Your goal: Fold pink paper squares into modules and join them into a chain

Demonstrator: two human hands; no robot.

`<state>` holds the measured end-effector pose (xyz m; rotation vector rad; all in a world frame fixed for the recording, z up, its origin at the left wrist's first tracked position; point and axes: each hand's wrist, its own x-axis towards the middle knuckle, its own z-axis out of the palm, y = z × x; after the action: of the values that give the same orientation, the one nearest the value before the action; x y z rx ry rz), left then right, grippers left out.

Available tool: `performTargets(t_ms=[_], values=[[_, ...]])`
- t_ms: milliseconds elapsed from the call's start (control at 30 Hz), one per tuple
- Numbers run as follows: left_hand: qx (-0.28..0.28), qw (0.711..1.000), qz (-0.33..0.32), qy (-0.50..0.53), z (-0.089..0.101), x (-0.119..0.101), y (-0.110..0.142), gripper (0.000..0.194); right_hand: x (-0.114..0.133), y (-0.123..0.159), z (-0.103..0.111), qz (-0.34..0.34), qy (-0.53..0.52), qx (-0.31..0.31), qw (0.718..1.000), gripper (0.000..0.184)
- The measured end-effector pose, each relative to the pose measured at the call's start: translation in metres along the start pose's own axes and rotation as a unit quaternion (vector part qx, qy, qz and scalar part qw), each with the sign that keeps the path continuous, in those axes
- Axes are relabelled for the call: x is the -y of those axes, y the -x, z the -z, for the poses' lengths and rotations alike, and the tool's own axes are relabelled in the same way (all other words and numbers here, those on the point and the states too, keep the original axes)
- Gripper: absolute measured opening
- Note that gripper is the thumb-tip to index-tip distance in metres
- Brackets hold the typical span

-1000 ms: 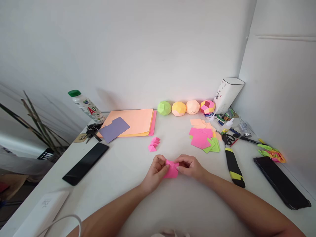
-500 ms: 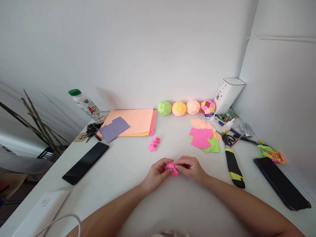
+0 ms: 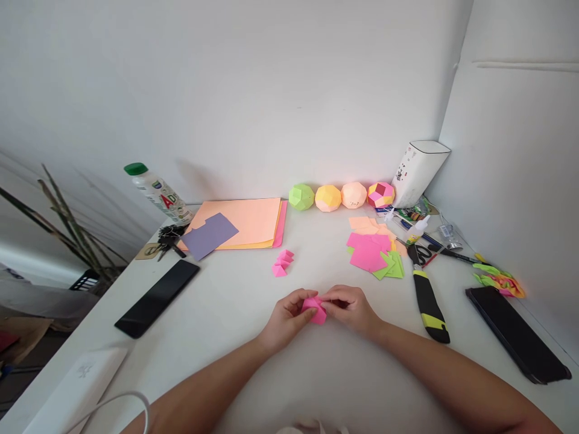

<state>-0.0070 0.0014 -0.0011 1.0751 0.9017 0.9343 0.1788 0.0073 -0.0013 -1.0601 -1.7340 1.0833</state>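
Note:
Between both hands, above the white table, is a small pink paper piece (image 3: 318,313), bent into a raised, folded shape. My left hand (image 3: 288,314) pinches its left side, thumb on the near face. On the opposite side, the thumb and fingertips of my right hand (image 3: 348,306) grip its right edge. The fingers partly cover the paper. A short row of small folded pink paper pieces (image 3: 281,265) lies just beyond my left hand. Farther off to the right sits a pile of pink paper cutouts (image 3: 368,253), with green cutouts (image 3: 394,267) beneath.
Several paper polyhedra, including a green one (image 3: 301,197), line the wall. Coloured sheets (image 3: 244,220) with a purple piece (image 3: 208,235) lie back left, near a bottle (image 3: 165,199) and a black phone (image 3: 157,298). A utility knife (image 3: 429,306) and a black case (image 3: 518,334) lie right.
The pink paper went from a flatter square to a bent, more compact shape between my fingers. Over the last half second both hands have hardly moved.

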Motion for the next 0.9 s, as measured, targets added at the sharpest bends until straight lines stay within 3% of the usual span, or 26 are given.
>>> performTargets(t_ms=[400,767,900], values=[[-0.008,1.000,0.009,0.019,0.003,0.007,-0.001,0.029,0.002,0.001,-0.004,0.109,0.049,-0.022,0.993,0.020],[-0.042,0.999,0.017,0.022,-0.001,0.004,-0.002,0.030,-0.003,0.003,-0.007,0.107,0.092,-0.002,0.990,0.021],[-0.035,0.996,-0.063,-0.057,0.001,0.011,-0.002,0.019,-0.004,0.003,-0.006,0.122,0.091,-0.006,0.988,0.021]])
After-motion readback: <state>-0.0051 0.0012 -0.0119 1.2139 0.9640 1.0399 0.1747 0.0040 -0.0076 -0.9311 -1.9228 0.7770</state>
